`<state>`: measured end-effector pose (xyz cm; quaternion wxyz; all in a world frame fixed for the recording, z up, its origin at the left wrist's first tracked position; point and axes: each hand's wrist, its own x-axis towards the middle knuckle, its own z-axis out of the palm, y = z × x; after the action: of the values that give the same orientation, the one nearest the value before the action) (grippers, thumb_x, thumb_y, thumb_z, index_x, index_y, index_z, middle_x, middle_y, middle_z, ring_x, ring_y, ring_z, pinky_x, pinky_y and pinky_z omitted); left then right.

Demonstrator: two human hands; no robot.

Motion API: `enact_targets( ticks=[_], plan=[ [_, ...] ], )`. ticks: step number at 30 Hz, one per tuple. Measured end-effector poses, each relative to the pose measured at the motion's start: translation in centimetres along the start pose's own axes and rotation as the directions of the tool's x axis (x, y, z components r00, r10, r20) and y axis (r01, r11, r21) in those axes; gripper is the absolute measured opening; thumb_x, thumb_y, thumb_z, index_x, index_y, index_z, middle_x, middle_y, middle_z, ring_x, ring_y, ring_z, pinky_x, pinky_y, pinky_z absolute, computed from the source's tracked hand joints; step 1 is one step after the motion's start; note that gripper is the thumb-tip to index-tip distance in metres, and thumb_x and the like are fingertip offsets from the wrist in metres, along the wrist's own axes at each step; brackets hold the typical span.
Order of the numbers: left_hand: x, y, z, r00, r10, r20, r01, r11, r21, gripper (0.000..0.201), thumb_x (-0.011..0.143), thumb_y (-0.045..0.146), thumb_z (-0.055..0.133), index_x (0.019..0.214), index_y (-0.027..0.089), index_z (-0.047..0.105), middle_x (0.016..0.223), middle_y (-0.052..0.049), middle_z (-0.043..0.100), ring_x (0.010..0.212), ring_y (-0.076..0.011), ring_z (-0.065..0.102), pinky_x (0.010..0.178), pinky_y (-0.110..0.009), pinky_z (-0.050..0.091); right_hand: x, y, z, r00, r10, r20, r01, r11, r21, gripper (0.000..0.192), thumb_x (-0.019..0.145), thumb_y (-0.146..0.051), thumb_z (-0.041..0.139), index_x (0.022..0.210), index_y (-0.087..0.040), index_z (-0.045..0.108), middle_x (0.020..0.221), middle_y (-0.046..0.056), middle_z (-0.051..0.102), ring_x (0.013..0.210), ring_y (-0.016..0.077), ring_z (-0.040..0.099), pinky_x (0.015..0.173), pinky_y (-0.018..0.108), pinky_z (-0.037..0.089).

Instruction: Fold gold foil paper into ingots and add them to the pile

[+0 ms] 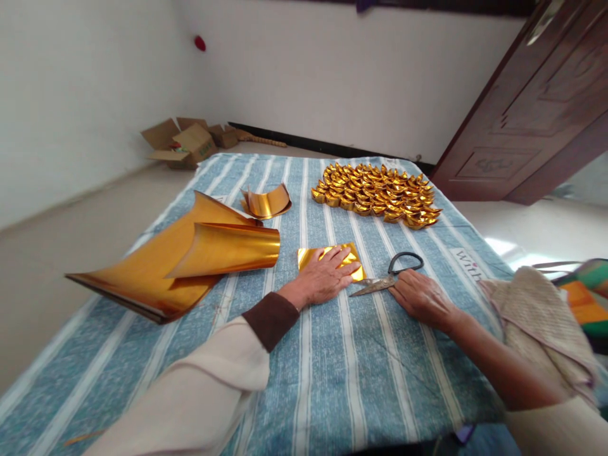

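My left hand (326, 275) lies flat with its fingers stretched over a small piece of shiny gold foil paper (351, 253), pressing it on the cloth. Just to the right, my right hand (420, 296) is closed around one handle of a pair of scissors (375, 286). The blades are a little apart and point left; their tips are close to the foil paper's lower right corner. The other black handle loop shows above my right hand. Left of my left hand lie large curled gold sheets (237, 247), and a smaller curled stack (268, 202) is behind them.
Rows of folded gold paper ingots (375, 193) cover the table's far right. A blue and white striped cloth (327, 380) covers the table. A beige towel (536, 323) lies at the right edge. Open cardboard boxes (190, 142) stand on the floor behind, with a brown door (517, 120) at right.
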<state>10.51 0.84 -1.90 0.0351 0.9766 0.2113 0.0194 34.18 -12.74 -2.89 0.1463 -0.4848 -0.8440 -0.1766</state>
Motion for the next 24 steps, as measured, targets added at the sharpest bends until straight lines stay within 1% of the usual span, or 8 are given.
enact_targets(
  ticks=[4,9,17,20,24],
  plan=[
    [0.1,-0.1,0.0,1.000,0.007,0.002,-0.007,1.000,-0.002,0.045,0.101,0.042,0.026,0.141,0.031,0.043,0.155,-0.008,0.033,0.142,-0.0269,0.028,0.109,-0.048,0.021,0.8,-0.1,0.0,1.000,-0.013,0.015,0.013,1.000,-0.020,0.033,0.097,-0.016,0.044,0.066,-0.019,0.056,0.066,0.004,0.050,0.066,0.0181,0.042,0.062,0.032,0.027],
    [0.2,-0.3,0.3,1.000,0.005,0.001,-0.005,1.000,-0.014,0.046,0.101,0.044,0.023,0.141,0.033,0.043,0.155,-0.006,0.034,0.142,-0.0257,0.028,0.109,-0.048,0.021,1.8,-0.3,0.7,1.000,-0.016,-0.010,0.015,1.000,-0.013,0.033,0.097,-0.017,0.044,0.066,-0.019,0.055,0.066,0.004,0.050,0.066,0.0183,0.042,0.062,0.032,0.028],
    [0.0,0.0,-0.1,1.000,0.002,0.016,-0.001,1.000,-0.029,0.046,0.101,0.041,0.025,0.141,0.031,0.043,0.156,-0.007,0.031,0.143,-0.0260,0.026,0.110,-0.048,0.020,0.8,-0.8,0.7,0.999,-0.037,-0.020,0.037,0.999,0.010,0.032,0.096,-0.014,0.044,0.067,-0.019,0.055,0.066,0.004,0.050,0.066,0.0186,0.042,0.062,0.032,0.027],
    [0.3,-0.1,-0.5,0.997,-0.020,0.074,0.025,0.997,-0.071,0.045,0.101,0.040,0.027,0.142,0.031,0.043,0.157,-0.008,0.029,0.144,-0.0262,0.023,0.111,-0.049,0.019,0.6,-0.9,0.5,1.000,-0.022,-0.018,0.023,1.000,0.012,0.032,0.096,-0.014,0.044,0.066,-0.019,0.055,0.065,0.004,0.049,0.066,0.0182,0.042,0.062,0.032,0.027],
    [0.9,-0.5,-1.3,0.979,-0.025,0.203,0.046,0.994,-0.098,0.046,0.098,0.034,0.032,0.143,0.032,0.040,0.159,-0.007,0.024,0.145,-0.0269,0.021,0.110,-0.051,0.020,0.8,-1.0,0.5,1.000,-0.002,-0.006,0.002,1.000,0.017,0.033,0.096,-0.015,0.044,0.066,-0.018,0.055,0.066,0.004,0.050,0.066,0.0177,0.043,0.062,0.032,0.026]
  ],
)
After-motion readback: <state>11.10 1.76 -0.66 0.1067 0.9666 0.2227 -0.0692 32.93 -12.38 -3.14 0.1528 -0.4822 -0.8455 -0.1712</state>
